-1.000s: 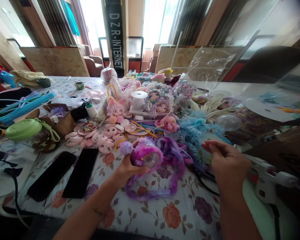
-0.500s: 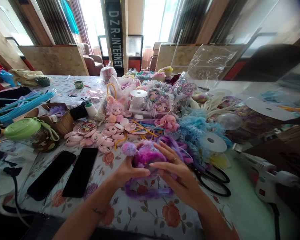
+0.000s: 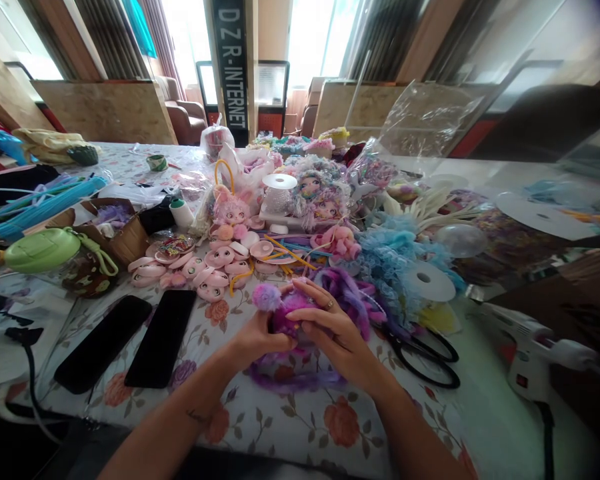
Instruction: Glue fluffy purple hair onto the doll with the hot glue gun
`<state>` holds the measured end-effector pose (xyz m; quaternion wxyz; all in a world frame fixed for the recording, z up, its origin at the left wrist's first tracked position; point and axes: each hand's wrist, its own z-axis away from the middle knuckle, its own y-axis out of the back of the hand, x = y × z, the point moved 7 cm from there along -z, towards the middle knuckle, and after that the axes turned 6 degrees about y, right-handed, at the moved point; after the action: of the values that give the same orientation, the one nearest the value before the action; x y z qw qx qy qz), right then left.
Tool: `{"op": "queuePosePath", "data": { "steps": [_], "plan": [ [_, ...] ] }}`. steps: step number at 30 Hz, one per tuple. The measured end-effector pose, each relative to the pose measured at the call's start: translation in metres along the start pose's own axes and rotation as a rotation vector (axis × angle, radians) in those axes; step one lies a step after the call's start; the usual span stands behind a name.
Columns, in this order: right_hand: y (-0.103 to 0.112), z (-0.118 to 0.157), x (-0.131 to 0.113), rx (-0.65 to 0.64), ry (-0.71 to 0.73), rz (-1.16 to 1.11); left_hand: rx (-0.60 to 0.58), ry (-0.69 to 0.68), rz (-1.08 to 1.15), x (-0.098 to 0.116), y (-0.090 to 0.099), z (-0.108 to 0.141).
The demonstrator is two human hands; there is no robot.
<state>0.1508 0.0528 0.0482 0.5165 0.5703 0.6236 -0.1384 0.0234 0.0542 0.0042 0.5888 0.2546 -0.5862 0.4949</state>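
A fluffy magenta and purple craft piece (image 3: 283, 323) is between my two hands over the flowered tablecloth. On its upper left sits a lilac-pink pom-pom (image 3: 267, 297). My left hand (image 3: 257, 341) grips the piece from the left, thumb along its near side. From the right, my right hand (image 3: 333, 327) lies over it with fingers extended and pressed against its top and front, hiding much of it. A fuzzy purple strip (image 3: 300, 382) curves along the cloth below the hands. More fuzzy purple strips (image 3: 363, 310) are bunched just beyond my right hand.
Black-handled scissors (image 3: 425, 360) and a white glue gun (image 3: 527, 350) lie to the right. Two black phones (image 3: 161, 340) rest at left, near a green-lidded bottle (image 3: 43, 250). Pink doll-face shells (image 3: 210, 287), a spool (image 3: 280, 181) and blue fluffy material (image 3: 393, 250) crowd the far side.
My right hand has slid leftward and its fingers now lie closer together over the fluffy piece, covering more of it. The pom-pom has shifted slightly right. The left hand keeps its grip.
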Motion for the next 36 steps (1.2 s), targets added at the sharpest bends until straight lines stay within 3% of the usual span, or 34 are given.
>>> {"op": "queuePosePath", "data": {
  "steps": [8,15,20,23,25,32,36],
  "plan": [
    [0.0,-0.002,0.002,0.038,0.007,-0.027,-0.02,-0.032,0.033,0.002,0.001,0.0],
    [-0.006,-0.002,0.002,0.044,0.039,0.06,0.119,0.062,0.107,-0.008,0.008,-0.002],
    [0.002,0.007,-0.014,0.267,0.167,0.234,0.216,0.059,0.211,-0.006,0.011,0.0],
    [-0.001,0.018,-0.033,0.325,0.324,0.458,0.271,-0.007,0.245,-0.002,0.016,0.0],
    [-0.008,0.022,-0.038,0.308,0.35,0.552,0.296,-0.07,0.239,0.0,0.019,0.001],
    [-0.023,0.018,-0.032,0.289,0.272,0.594,0.323,-0.249,0.127,0.013,0.015,0.004],
    [-0.03,0.018,-0.028,0.308,0.196,0.6,0.385,-0.28,0.037,0.017,0.014,0.005]
  ]
}}
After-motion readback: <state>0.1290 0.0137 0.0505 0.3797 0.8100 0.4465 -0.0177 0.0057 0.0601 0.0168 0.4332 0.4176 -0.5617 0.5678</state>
